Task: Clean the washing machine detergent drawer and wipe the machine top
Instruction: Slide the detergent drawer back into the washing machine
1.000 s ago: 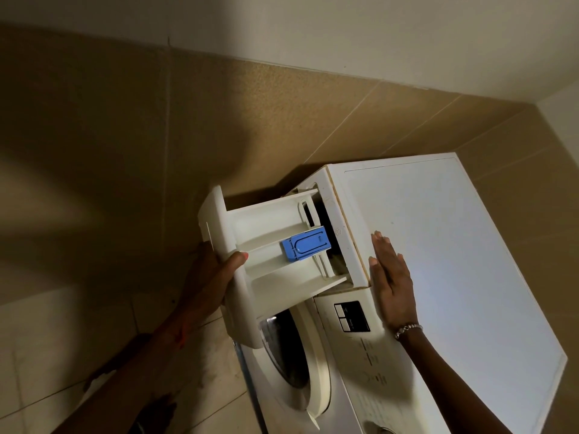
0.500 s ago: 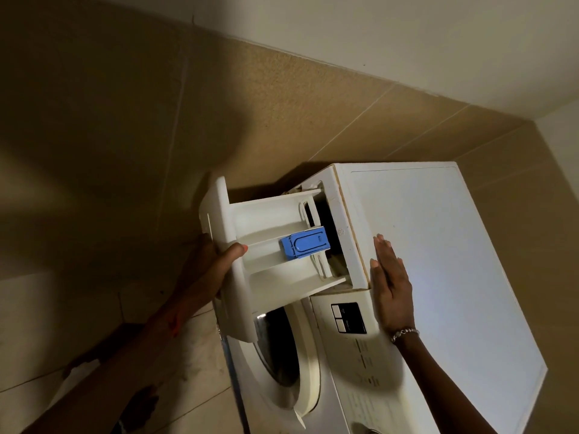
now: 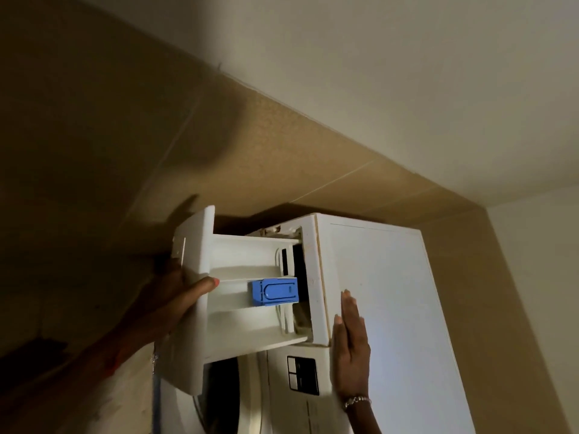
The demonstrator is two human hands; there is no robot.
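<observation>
Left hand (image 3: 175, 296) grips white drawer (image 3: 247, 330) (blue insert (image 3: 275, 291)); right hand (image 3: 351, 349) flat on machine top (image 3: 391, 292).

Carrier: washing machine (image 3: 324, 415), white, front-loading, seen at a tilt. Its machine top (image 3: 407, 292) is a flat white panel with brownish scuffing along the front trim

On the top: right grip (image 3: 351, 346), palm down, fingers straight and together, lying across the front edge just beside the drawer opening; bracelet (image 3: 357, 400) at the wrist

Borne by the machine: detergent drawer (image 3: 250, 327), drawn far out, rear end inside the slot; blue insert (image 3: 274, 291) in its middle compartment

Machine base and floor lost in shadow
</observation>
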